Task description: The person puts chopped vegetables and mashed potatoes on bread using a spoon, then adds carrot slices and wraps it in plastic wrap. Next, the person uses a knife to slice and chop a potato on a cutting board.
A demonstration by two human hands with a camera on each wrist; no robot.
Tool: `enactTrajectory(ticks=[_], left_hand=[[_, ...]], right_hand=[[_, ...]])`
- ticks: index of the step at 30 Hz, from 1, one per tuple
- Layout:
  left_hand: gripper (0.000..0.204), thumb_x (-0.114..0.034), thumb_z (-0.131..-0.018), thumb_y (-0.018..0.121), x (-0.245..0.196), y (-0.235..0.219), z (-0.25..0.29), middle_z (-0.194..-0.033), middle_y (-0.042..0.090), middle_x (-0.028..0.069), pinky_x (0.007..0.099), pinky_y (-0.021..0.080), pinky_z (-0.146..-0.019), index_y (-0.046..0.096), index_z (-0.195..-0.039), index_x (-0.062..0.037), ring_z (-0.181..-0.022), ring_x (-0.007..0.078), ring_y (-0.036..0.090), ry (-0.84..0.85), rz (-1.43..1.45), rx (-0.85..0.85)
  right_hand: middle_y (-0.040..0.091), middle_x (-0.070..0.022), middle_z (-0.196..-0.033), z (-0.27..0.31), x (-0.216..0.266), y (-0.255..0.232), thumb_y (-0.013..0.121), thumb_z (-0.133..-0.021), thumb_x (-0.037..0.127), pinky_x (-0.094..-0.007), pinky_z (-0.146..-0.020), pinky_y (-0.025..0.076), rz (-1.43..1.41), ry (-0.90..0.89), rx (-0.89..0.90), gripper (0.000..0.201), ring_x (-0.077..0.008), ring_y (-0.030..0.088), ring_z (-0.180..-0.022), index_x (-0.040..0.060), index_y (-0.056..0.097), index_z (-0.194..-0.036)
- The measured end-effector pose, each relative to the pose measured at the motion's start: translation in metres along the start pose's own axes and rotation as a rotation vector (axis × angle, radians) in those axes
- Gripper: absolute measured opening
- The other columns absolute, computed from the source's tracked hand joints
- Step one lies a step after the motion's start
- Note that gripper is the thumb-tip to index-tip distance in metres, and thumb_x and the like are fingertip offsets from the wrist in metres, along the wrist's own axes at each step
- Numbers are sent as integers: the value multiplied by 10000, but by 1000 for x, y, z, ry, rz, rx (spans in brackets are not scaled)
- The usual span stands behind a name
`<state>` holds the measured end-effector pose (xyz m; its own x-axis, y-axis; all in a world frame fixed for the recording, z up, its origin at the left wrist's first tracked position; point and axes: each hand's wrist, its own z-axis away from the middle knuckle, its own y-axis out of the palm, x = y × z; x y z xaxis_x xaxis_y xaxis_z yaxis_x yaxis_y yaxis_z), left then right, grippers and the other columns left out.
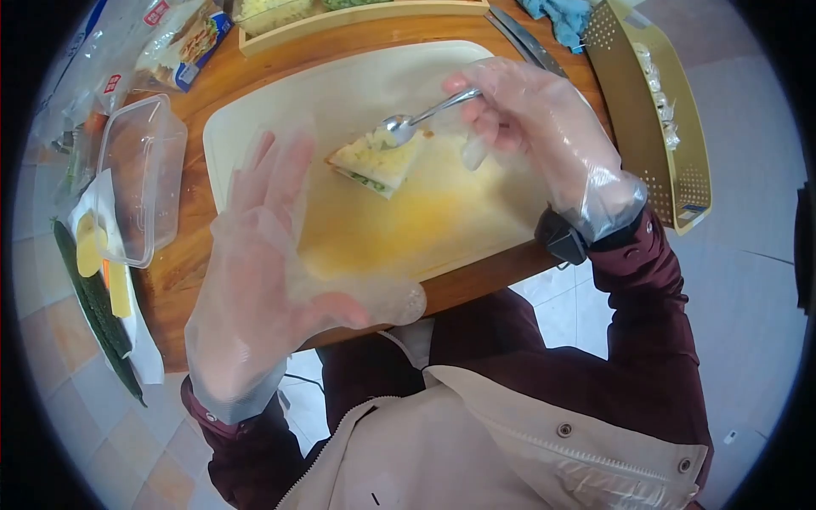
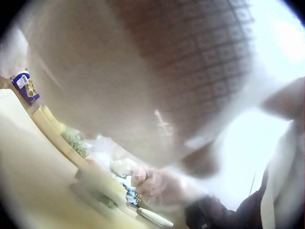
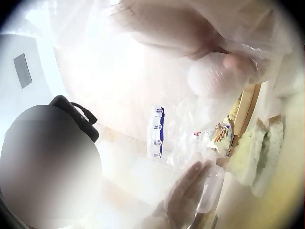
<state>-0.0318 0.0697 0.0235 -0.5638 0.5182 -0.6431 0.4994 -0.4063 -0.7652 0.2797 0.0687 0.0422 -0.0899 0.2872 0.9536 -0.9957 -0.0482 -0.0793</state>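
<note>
A triangular sandwich half (image 1: 374, 166) lies on the cream cutting board (image 1: 255, 98), with a pale yellow spread on top and green filling along its cut side. My right hand (image 1: 544, 115), in a clear plastic glove, pinches the handle of a metal spoon (image 1: 438, 109). The spoon's bowl rests over the sandwich's upper edge, at the spread. Also gloved, my left hand (image 1: 259, 263) hovers over the board's left part, fingers straight and thumb spread wide, holding nothing. In the right wrist view, the sandwich (image 3: 250, 152) shows its layers edge-on.
Left of the board are a clear plastic box (image 1: 144, 187), a cucumber (image 1: 98, 306) and plastic bags (image 1: 76, 110). Behind it stands a wooden divided tray (image 1: 365, 19) of fillings. A knife (image 1: 527, 42), a blue cloth (image 1: 561, 21) and a perforated tan basket (image 1: 625, 93) are at right.
</note>
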Motion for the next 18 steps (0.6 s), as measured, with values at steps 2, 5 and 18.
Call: enactTrajectory(ticks=[2, 5, 18], left_hand=[[1387, -875, -683, 745, -7, 2, -6, -1649, 363, 269, 491, 260, -1243, 354, -1578, 109, -1559, 440, 310, 50, -139, 29], [1328, -881, -715, 707, -20, 6, -15, -1660, 349, 267, 522, 249, -1246, 374, -1586, 64, -1572, 481, 262, 75, -119, 6], [1163, -876, -753, 645, -23, 15, -35, -1671, 351, 258, 561, 229, -1261, 471, -1568, -65, -1575, 497, 248, 106, -256, 6]], right_hand=[[685, -19, -962, 7, 1, -1, 577, -1108, 355, -247, -798, 482, 34, 19, 11, 377, -90, 596, -829, 20, 736, -1179], [685, -24, -967, 9, -2, -1, 580, -1112, 323, -245, -811, 485, -47, -62, 45, 350, -93, 600, -837, 14, 732, -1176], [679, -24, -976, 9, -8, -3, 586, -1107, 307, -242, -795, 488, -37, -154, 87, 355, -93, 603, -846, -12, 726, -1170]])
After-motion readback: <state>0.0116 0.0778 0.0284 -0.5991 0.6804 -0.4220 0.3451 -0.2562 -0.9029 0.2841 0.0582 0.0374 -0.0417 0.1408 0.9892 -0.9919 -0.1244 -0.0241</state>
